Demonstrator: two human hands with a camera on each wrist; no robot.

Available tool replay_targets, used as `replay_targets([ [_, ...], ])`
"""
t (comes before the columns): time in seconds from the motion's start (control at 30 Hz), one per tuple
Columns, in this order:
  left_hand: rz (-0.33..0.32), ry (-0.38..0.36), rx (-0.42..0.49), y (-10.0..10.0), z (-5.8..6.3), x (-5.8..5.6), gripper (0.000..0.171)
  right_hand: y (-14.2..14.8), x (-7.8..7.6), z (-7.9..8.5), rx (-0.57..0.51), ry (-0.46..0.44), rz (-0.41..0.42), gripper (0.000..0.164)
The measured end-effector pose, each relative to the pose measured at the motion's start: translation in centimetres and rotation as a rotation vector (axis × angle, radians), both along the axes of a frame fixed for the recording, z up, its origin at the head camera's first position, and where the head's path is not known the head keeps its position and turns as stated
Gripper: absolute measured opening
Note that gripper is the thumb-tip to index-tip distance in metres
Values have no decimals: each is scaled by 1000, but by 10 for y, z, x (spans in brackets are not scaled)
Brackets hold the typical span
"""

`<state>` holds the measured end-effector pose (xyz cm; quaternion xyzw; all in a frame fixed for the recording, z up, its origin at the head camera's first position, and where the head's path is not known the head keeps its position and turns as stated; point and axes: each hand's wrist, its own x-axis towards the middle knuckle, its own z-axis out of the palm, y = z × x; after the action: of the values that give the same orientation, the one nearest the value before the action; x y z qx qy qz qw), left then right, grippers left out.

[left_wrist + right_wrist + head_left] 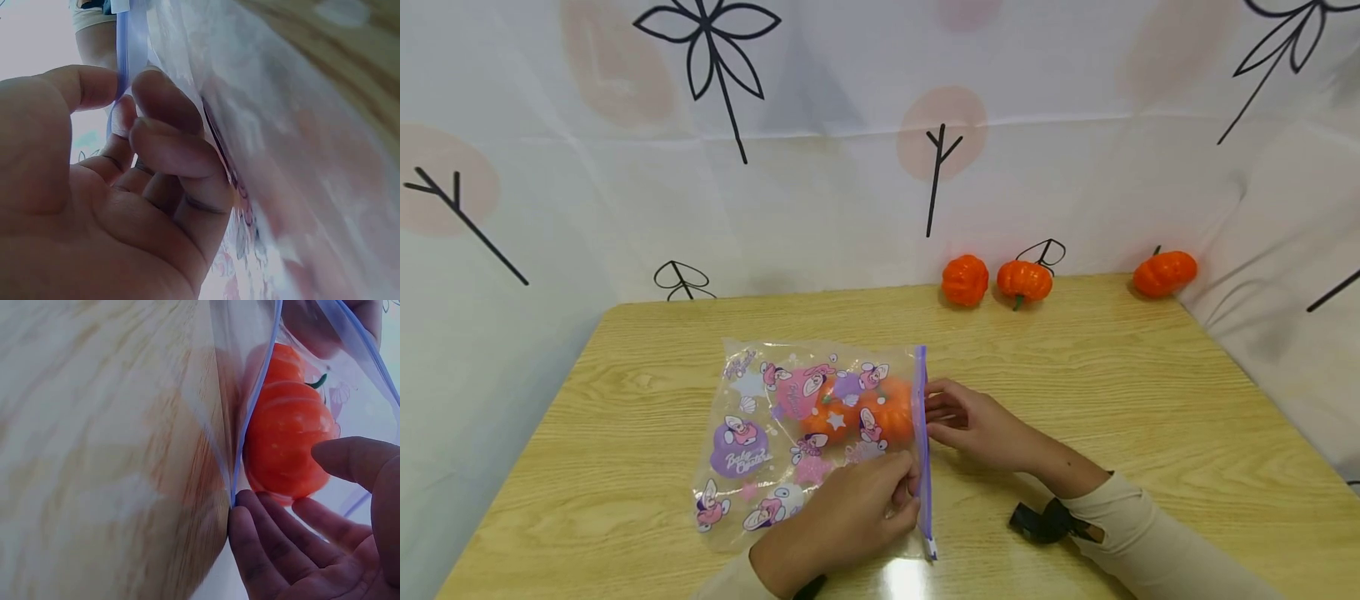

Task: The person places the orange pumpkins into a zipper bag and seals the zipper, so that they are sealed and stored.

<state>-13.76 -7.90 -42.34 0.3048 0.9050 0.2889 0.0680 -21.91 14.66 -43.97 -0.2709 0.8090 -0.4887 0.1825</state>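
Note:
A clear zip bag (790, 450) with pink and purple printed figures lies on the table, its purple zip edge (922, 433) facing right. Inside sit two orange toy pumpkins (891, 408), seen through the plastic. My left hand (857, 508) lies over the near part of the bag; in the left wrist view its thumb and a finger pinch the zip edge (129, 50). At the mouth of the bag is my right hand (977, 425). The right wrist view shows its fingers fairly straight at the opening, thumb apart, beside the nearer pumpkin (290, 437).
Two more orange toy pumpkins (965, 281) stand at the table's back edge, right of centre. Another pumpkin (1165, 273) is at the back right corner. A patterned white cloth (850, 200) hangs behind the wooden table (1120, 367).

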Motion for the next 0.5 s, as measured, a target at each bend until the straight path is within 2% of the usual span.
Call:
replay_targets([
  [0.27, 21, 16, -9, 1, 0, 0, 14, 2, 0, 0, 25, 24, 54, 49],
  [0.5, 38, -2, -11, 0, 0, 0, 13, 1, 1, 0, 13, -20, 80, 46],
])
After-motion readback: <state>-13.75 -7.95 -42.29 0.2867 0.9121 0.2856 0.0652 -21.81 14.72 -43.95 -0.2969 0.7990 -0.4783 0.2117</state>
